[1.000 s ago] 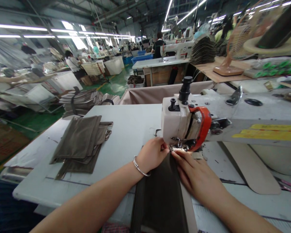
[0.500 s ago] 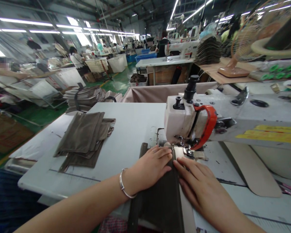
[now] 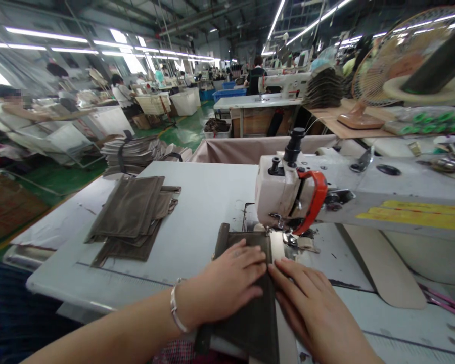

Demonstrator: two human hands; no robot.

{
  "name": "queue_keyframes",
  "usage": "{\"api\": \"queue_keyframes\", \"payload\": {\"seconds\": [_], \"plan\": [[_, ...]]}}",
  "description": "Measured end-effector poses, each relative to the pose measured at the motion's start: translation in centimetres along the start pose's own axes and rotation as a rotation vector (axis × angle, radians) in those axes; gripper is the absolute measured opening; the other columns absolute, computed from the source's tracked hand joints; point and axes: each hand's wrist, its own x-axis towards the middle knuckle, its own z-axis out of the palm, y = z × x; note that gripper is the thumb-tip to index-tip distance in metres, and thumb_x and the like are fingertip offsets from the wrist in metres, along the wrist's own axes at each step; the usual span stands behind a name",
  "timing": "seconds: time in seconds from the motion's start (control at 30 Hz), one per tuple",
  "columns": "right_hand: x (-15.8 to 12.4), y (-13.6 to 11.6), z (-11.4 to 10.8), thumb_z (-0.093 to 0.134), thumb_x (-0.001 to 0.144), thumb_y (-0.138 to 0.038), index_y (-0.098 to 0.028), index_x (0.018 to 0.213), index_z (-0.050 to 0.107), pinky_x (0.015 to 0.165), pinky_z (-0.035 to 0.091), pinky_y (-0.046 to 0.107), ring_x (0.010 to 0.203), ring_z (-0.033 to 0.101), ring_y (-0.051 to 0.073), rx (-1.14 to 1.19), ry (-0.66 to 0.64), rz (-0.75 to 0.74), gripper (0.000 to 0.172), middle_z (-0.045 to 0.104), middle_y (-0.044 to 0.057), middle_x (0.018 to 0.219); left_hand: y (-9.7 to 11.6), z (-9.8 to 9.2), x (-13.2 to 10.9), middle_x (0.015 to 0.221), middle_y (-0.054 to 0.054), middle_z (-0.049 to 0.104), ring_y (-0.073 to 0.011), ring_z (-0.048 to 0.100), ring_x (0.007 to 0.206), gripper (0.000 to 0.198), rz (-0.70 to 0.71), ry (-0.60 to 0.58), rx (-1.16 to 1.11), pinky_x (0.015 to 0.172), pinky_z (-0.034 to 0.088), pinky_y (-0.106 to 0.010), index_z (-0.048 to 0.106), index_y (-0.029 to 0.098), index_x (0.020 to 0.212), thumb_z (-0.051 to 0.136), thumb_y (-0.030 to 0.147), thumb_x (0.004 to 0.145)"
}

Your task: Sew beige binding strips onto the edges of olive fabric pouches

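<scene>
My left hand, a bangle at its wrist, lies palm down with spread fingers on a dark brown fabric panel. The panel's far end reaches the presser foot area of a white sewing machine with an orange-red guard. My right hand rests along the panel's right edge, fingers extended, beside a pale strip running to the foot. Left of the panel, a narrow dark strap shows. The needle point itself is too small to make out.
On the white table, a stack of brown fabric pieces lies to the left. Pink-handled scissors lie at the right edge. Beyond stand a bundle of grey pieces, a fan and people at other machines.
My left hand has slid back towards me over the panel, uncovering its far end, and its fingers are more spread. My right hand has moved back slightly. The panel's near end now shows.
</scene>
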Motion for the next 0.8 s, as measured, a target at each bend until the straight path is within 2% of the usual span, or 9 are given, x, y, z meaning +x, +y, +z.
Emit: {"api": "queue_keyframes", "payload": {"seconds": [0.07, 0.13, 0.23, 0.43, 0.57, 0.8], "plan": [[-0.6, -0.2, -0.2, 0.051, 0.091, -0.027, -0.019, 0.135, 0.047, 0.095, 0.046, 0.039, 0.121, 0.047, 0.022, 0.004, 0.012, -0.036, 0.045, 0.051, 0.009, 0.134, 1.5, 0.0, -1.9, 0.128, -0.005, 0.057, -0.0176, 0.045, 0.128, 0.033, 0.122, -0.048, -0.085, 0.120, 0.018, -0.039, 0.058, 0.018, 0.116, 0.054, 0.041, 0.092], [-0.8, -0.3, -0.3, 0.052, 0.090, -0.027, -0.020, 0.135, 0.047, 0.095, 0.046, 0.038, 0.123, 0.046, 0.022, 0.008, 0.014, -0.047, 0.046, 0.050, 0.009, 0.135, 2.6, 0.3, -3.4, 0.122, -0.001, 0.062, -0.0143, 0.047, 0.126, 0.021, 0.192, 0.003, -0.098, 0.120, 0.016, -0.035, 0.061, 0.019, 0.109, 0.054, 0.032, 0.094], [-0.8, -0.4, -0.2, 0.052, 0.091, -0.027, -0.020, 0.136, 0.046, 0.096, 0.045, 0.039, 0.125, 0.044, 0.022, 0.011, 0.006, -0.022, 0.046, 0.050, 0.008, 0.135, 3.2, 0.8, -4.3, 0.121, -0.001, 0.063, -0.0142, 0.047, 0.126, 0.018, 0.165, 0.052, -0.079, 0.120, 0.018, -0.034, 0.062, 0.019, 0.109, 0.051, 0.023, 0.095], [-0.3, -0.2, 0.2, 0.050, 0.092, -0.028, -0.020, 0.136, 0.046, 0.095, 0.046, 0.040, 0.125, 0.044, 0.022, -0.001, 0.010, -0.014, 0.045, 0.050, 0.008, 0.135, 2.3, 0.6, -3.3, 0.125, -0.004, 0.059, -0.0165, 0.043, 0.129, 0.026, 0.116, -0.011, -0.095, 0.120, 0.018, -0.036, 0.056, 0.018, 0.120, 0.048, 0.024, 0.096], [-0.1, -0.1, 0.1, 0.049, 0.092, -0.027, -0.019, 0.136, 0.046, 0.095, 0.046, 0.040, 0.125, 0.044, 0.023, 0.000, 0.007, -0.015, 0.044, 0.050, 0.009, 0.134, 1.6, 0.6, -2.7, 0.125, -0.003, 0.059, -0.0144, 0.043, 0.129, 0.024, 0.097, -0.014, -0.071, 0.120, 0.019, -0.035, 0.057, 0.019, 0.118, 0.044, 0.021, 0.097], [0.3, 0.0, 0.0, 0.051, 0.092, -0.028, -0.019, 0.137, 0.045, 0.094, 0.045, 0.041, 0.125, 0.043, 0.023, -0.010, -0.004, -0.021, 0.046, 0.050, 0.009, 0.134, 0.6, 0.4, -1.4, 0.124, -0.004, 0.058, -0.0160, 0.043, 0.128, 0.022, 0.103, -0.011, -0.014, 0.119, 0.020, -0.037, 0.058, 0.016, 0.114, 0.045, 0.018, 0.096]]}}
